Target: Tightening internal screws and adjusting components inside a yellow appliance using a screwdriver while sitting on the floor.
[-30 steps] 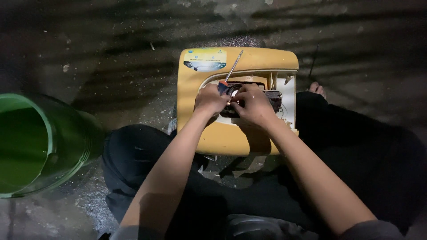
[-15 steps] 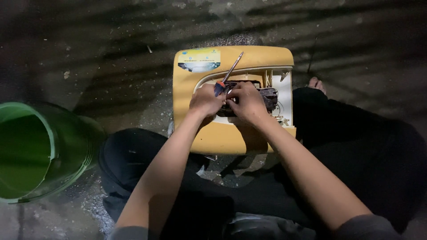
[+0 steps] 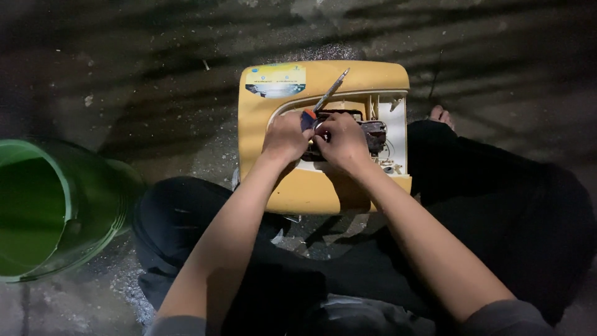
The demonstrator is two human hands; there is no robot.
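A yellow plastic appliance casing [image 3: 323,190] lies on the floor between my knees, its opened side showing a dark inner mechanism [image 3: 373,132] and wires. My left hand [image 3: 286,135] rests on the casing at the opening's left edge, fingers curled around a small tool with an orange and blue handle [image 3: 308,116]. My right hand [image 3: 341,142] presses against it from the right, gripping the dark mechanism. A thin metal rod [image 3: 331,90] slants up from between the hands across the casing's top. What the fingertips touch is hidden.
A large green bucket [image 3: 93,205] stands at the left on the gritty concrete floor. My legs in dark trousers [image 3: 485,205] flank the casing, with a bare foot [image 3: 440,114] at its right. A sticker [image 3: 276,81] sits on the casing's top left.
Both hands stay together at the opening with only small shifts. The view has drifted slightly, so the casing and bucket sit a little differently in frame.
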